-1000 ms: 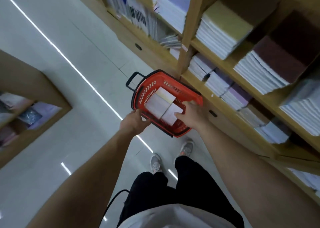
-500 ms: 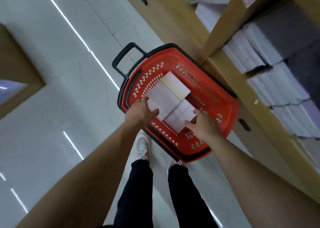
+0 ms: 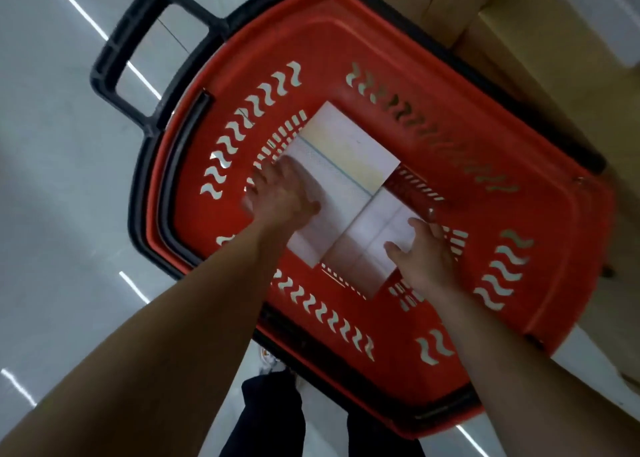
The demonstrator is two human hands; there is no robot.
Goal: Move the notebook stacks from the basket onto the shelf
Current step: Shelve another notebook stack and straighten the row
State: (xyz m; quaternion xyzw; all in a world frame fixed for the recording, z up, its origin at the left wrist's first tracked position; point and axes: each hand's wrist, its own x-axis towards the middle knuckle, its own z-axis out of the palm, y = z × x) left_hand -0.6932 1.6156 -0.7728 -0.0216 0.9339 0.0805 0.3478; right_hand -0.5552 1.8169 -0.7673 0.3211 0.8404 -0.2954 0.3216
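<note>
A red plastic basket (image 3: pixel 381 58) with a black rim fills the view, seen from above. Two white notebook stacks lie side by side on its floor: a larger stack (image 3: pixel 346 155) with a cream cover and a smaller stack (image 3: pixel 370 245) nearer to me. My left hand (image 3: pixel 280 193) rests on the left edge of the larger stack, fingers spread over its side. The thumb and fingers of my right hand (image 3: pixel 422 255) touch the right edge of the smaller stack. Neither stack is lifted.
The basket's black handle (image 3: pixel 138 58) sticks out to the upper left over the pale tiled floor (image 3: pixel 52 179). The wooden base of the shelf unit (image 3: pixel 536 40) runs along the upper right, right against the basket. My dark trouser legs (image 3: pixel 270 415) show below.
The view has dropped closer to the basket and the shelves have left the frame. Both hands have gone from the rim down onto the stacks' outer edges.
</note>
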